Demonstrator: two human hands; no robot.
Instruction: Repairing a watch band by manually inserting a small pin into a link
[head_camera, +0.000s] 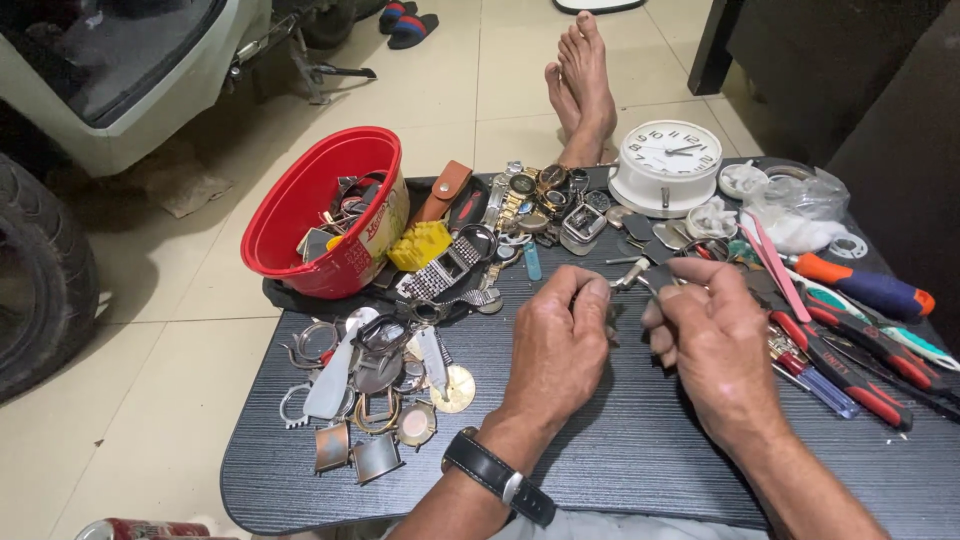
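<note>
A dark grey table (600, 450) fills the lower view, set low over a tiled floor. On its far left corner a red bucket (300, 200) lies tipped, holding watch parts; at the far right stands a white round clock (668, 160). Screwdrivers and pliers with red and black handles (850, 375) lie along the right edge, and loose watch cases and backs (375, 395) are spread on the left. Above the table's middle, the left hand (560, 345), a black-strapped watch at its wrist, is curled closed around something I cannot make out. The right hand (715, 345) pinches a small dark metal part (655, 278) between thumb and forefinger, held just off the table between both hands. Judged from its size, the part is light, stiff and easily dropped; its polished metal is likely slippery. It is best taken by the edges with fingertips, close over the table.
</note>
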